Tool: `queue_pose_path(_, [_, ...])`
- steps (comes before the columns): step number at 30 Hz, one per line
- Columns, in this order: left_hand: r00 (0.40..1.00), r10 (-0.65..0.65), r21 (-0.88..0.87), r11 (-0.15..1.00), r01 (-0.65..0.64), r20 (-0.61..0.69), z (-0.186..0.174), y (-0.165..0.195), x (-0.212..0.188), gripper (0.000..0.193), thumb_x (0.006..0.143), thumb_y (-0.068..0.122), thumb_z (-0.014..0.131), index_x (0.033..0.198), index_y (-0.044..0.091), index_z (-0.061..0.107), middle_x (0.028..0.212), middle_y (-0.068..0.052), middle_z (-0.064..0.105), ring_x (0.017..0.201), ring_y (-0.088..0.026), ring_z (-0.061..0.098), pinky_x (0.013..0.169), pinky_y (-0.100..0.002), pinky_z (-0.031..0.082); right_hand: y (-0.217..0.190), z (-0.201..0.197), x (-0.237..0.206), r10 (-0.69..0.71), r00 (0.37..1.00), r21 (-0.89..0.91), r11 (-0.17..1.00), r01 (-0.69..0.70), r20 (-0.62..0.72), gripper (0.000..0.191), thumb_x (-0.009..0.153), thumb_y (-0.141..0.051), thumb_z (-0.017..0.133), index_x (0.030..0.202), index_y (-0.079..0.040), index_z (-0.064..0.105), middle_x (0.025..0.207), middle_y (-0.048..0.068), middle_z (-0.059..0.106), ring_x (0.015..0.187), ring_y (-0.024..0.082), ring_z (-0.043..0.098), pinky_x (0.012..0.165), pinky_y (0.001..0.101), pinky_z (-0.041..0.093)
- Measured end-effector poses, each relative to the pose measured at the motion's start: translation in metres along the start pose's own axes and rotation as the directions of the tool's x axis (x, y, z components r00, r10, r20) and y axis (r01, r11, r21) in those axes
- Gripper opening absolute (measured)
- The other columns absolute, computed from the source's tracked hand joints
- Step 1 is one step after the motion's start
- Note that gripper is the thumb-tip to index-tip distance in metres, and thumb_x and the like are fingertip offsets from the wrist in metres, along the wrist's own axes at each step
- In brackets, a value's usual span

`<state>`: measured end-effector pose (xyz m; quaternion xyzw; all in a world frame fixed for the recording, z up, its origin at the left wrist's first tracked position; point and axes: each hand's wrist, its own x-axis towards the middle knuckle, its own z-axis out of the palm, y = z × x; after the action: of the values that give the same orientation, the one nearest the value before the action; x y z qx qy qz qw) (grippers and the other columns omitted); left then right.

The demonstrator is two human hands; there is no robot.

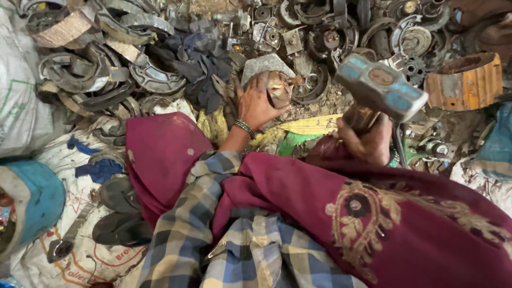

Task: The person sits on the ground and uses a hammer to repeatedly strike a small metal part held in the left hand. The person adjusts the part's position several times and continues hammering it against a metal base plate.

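While your left hand [256, 104] pins the curved metal piece [278, 88] on the scrap heap [160, 74], your right hand [365, 141] grips the hammer [380, 88], raised to its right.

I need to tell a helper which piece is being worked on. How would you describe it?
Find the heap of grey metal scrap. At its near edge, the left hand presses a curved brake shoe against the ground. Unlike the loose pieces around, its pale grey lining faces up, under the raised hammer.

Dirt floor [320, 104] under heaped scrap metal [154, 74], dim light.
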<state>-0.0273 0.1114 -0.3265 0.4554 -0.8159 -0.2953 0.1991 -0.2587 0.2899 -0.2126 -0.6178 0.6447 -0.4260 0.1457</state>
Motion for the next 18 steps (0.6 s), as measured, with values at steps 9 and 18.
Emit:
queue_pose_path(9, [0.999,0.007,0.072,0.997,-0.004,-0.052,0.007,0.009,-0.003,0.118,0.053,0.058,0.091,0.147,0.008,0.039,0.144,-0.02,0.054,0.134,-0.037,0.051,0.117,-0.072,0.008,0.09,0.082,0.003,0.188,0.965,-0.328,0.937,-0.12,0.184,0.076,0.087,-0.019,0.081,0.145,0.008,0.039,0.086,0.024,0.071,0.072,0.037,0.071,0.059,0.0442,0.059])
queue_pose_path(18, [0.999,-0.01,0.062,0.998,0.013,-0.039,0.01,0.003,-0.012,0.115,0.059,0.062,0.089,0.149,0.011,0.04,0.138,-0.02,0.059,0.132,-0.036,0.055,0.118,-0.074,-0.001,0.042,-0.017,0.027,-0.154,0.919,0.287,0.92,0.267,-0.362,0.03,0.092,-0.004,0.074,0.113,-0.004,0.053,0.083,0.015,0.067,0.058,0.015,0.07,0.052,0.0323,0.058])
